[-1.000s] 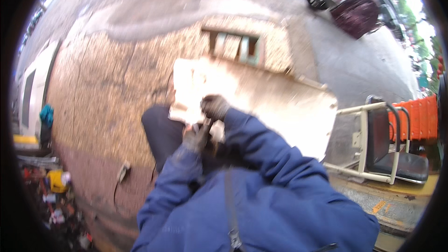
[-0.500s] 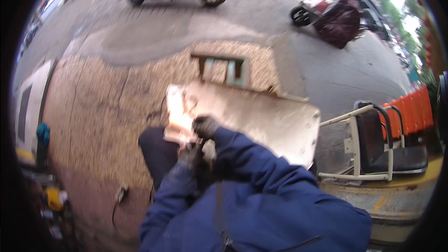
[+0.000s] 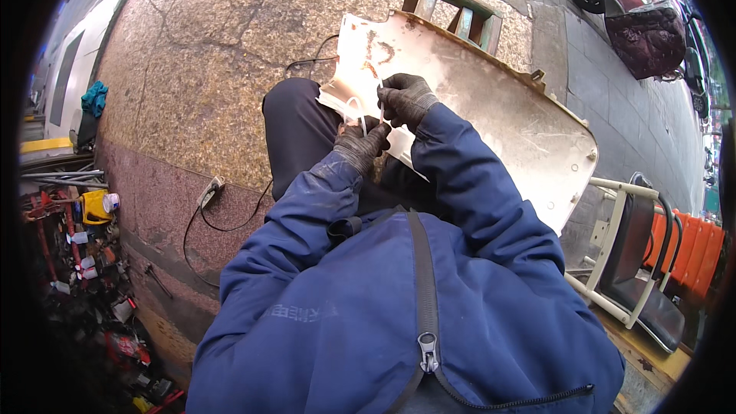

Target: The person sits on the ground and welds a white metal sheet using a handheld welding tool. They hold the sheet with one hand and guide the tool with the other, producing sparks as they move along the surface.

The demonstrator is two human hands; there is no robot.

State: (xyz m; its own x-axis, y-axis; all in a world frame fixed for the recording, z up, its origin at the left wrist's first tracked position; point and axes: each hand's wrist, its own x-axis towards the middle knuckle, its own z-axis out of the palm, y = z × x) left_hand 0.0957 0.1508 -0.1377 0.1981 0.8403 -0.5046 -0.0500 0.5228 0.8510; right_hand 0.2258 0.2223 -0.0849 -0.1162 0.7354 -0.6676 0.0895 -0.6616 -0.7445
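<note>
A large off-white curved panel [image 3: 498, 130], scuffed and stained brown near its upper left corner, rests across my lap, beside my dark-trousered left knee [image 3: 291, 123]. My right hand [image 3: 406, 98], in a dark grimy glove, pinches a thin white strand [image 3: 380, 81] over the panel's left part. Just below and left of it, my gloved left hand [image 3: 360, 142] is closed at the lower part of the white strand, which loops up above those fingers. The left fingertips and whatever else they may hold are partly hidden.
A low wooden stool [image 3: 426, 4] stands beyond the panel. Right are a metal-framed chair [image 3: 622, 238], an orange ribbed barrier [image 3: 686, 249] and a covered scooter [image 3: 640, 34]. A cable with a power strip [image 3: 209, 192] lies left on the paving, near cluttered tools [image 3: 92, 261].
The view has swung downward, so the street and scooters sit higher or out of frame. Both hands stay close together at the panel; the white strand now shows clearly between them.
</note>
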